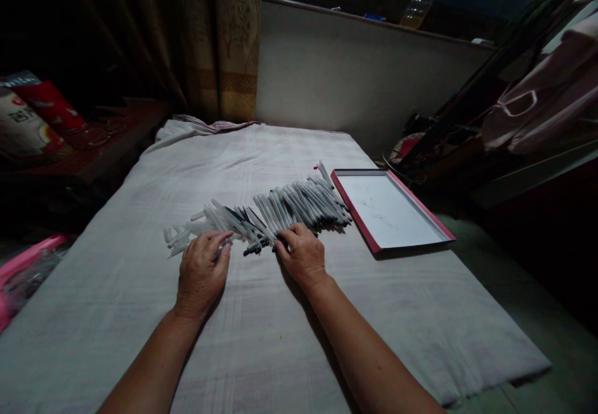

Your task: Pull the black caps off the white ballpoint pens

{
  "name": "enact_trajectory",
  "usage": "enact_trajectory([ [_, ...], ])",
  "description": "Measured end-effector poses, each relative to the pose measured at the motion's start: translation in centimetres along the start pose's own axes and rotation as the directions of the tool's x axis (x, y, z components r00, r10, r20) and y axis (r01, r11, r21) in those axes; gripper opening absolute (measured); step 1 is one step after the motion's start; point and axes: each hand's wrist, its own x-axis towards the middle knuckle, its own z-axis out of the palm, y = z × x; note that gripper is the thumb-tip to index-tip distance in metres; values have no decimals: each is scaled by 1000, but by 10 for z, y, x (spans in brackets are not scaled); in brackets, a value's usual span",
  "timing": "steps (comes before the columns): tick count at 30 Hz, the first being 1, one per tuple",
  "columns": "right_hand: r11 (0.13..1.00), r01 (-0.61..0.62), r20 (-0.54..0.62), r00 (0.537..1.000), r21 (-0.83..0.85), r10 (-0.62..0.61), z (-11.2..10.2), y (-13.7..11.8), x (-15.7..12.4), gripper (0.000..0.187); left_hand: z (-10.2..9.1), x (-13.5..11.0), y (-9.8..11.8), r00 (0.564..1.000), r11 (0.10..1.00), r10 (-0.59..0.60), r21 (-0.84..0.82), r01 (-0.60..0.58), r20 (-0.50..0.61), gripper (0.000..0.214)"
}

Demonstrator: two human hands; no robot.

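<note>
A spread of thin clear pens (299, 199) with dark ends lies across the bed, most of them side by side and slanted. To the left the pens are looser and cross one another, with a few dark ones (245, 218) among them. My left hand (203, 271) curls over the front of the loose pens, thumb and forefinger close together around some of them. My right hand (303, 253) pinches at the dark ends of the pens near the middle; its fingertips partly hide what they hold.
Right of the pens lies a shallow white tray-like box (397, 208) with red sides. A pale checked sheet (261, 339) covers the bed. At left are a dark red table (107, 146) with packages and a pink basket (28, 264). Curtain (233, 47) and wall stand behind.
</note>
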Motion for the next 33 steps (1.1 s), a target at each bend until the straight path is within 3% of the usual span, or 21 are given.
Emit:
enact_trajectory([
  [8, 987, -46, 113, 992, -153, 64, -8, -12, 15, 15, 0, -1, 2, 1000, 999, -7, -40, 7, -3, 28],
  [18, 960, -19, 169, 983, -281, 69, -16, -7, 24, 22, -2, 0, 2, 1000, 999, 0, -37, 0, 6, 27],
  [28, 974, 102, 216, 975, -205, -57, -9, -23, 7, 25, 0, -1, 1, 996, 997, 76, -26, -77, -48, 26],
  [33, 975, 53, 229, 973, -217, -2, -16, -18, 17, 26, 0, 0, 0, 996, 997, 72, -29, -74, -45, 25],
])
